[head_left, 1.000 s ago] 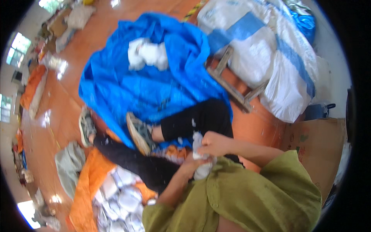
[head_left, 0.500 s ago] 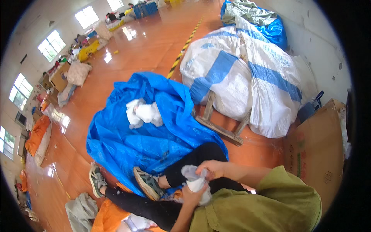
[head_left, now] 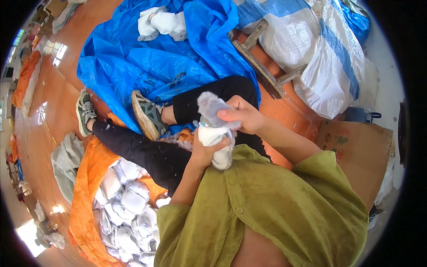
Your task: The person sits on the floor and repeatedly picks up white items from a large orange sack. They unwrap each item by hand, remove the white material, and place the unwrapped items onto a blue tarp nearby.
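Note:
In front of my shirt, my left hand [head_left: 205, 148] wraps around a white and grey fluffy fabric piece [head_left: 215, 135]; its white lower end hangs below my fingers. My right hand [head_left: 243, 116] pinches the grey, furry upper part with thumb and fingers. The two hands are close together, and what exactly the piece is cannot be made out. By my left thigh, an open orange sack [head_left: 86, 196] holds several similar white and grey padded pieces [head_left: 133, 198]. Ahead, a couple of white bundles [head_left: 167, 23] lie on a large blue plastic sack [head_left: 120, 71].
A wooden stool frame [head_left: 260, 66] lies ahead on the right, beside large white and blue woven sacks [head_left: 289, 35]. Right of me stands a cardboard box [head_left: 356, 155]. My outstretched legs [head_left: 138, 149] border the blue sack. A grey cloth [head_left: 66, 162] lies left on the orange floor.
My view has tipped down, bringing the orange sack's contents into sight. Both hands still hold the fabric piece; more of its grey furry part now stands up above my left hand.

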`<state>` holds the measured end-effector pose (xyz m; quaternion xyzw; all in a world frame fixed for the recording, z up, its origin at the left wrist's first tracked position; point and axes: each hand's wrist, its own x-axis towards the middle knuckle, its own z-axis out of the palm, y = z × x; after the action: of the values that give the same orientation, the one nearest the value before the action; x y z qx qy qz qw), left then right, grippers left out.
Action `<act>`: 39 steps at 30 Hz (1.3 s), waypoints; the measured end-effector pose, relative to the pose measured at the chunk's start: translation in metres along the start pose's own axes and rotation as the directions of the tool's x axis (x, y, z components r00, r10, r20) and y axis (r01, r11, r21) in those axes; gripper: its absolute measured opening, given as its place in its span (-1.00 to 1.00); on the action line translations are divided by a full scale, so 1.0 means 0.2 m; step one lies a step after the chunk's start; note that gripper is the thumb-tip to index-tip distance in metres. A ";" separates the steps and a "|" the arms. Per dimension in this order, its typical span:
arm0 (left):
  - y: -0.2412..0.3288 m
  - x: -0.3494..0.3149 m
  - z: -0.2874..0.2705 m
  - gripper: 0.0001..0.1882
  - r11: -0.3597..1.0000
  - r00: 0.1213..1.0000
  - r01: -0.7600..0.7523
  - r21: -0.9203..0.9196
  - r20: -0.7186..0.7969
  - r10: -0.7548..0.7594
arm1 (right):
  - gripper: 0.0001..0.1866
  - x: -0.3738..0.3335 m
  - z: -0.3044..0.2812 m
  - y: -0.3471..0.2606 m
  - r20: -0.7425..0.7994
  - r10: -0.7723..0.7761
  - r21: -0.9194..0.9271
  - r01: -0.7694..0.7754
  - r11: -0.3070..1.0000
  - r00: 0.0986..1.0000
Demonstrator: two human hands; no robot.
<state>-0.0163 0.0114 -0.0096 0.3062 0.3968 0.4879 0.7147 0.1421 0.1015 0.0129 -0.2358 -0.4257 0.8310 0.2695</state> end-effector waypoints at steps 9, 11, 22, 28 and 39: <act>-0.05 -0.02 0.06 -0.45 0.901 0.997 0.020 -0.434 -0.056 -0.050 | -0.69 0.03 0.03 0.05 -0.026 0.028 0.376 -0.016 0.927 0.999; -0.03 0.00 0.09 -0.47 0.903 0.995 0.000 -0.429 -0.091 -0.043 | -0.69 0.03 0.02 0.10 -0.119 0.047 0.465 0.014 0.885 0.992; 0.18 0.02 -0.18 -0.19 0.983 0.957 0.145 0.116 0.237 -0.169 | -0.58 -0.02 -0.06 -0.07 -0.013 -0.105 -0.524 0.082 0.848 0.994; 0.09 0.01 -0.06 -0.36 0.973 0.933 0.214 -0.090 0.313 -0.177 | -0.63 0.06 0.10 -0.18 0.378 -0.102 -0.713 0.360 0.602 0.920; 0.08 0.01 0.13 -0.56 0.985 0.970 -0.173 0.004 -0.175 0.171 | -0.67 0.13 0.05 -0.12 0.067 -0.029 -0.508 0.059 0.859 0.997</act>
<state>0.0004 0.0177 0.0155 0.2917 0.4271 0.5751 0.6339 0.1227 0.1233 0.0343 -0.2653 -0.6429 0.6889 0.2043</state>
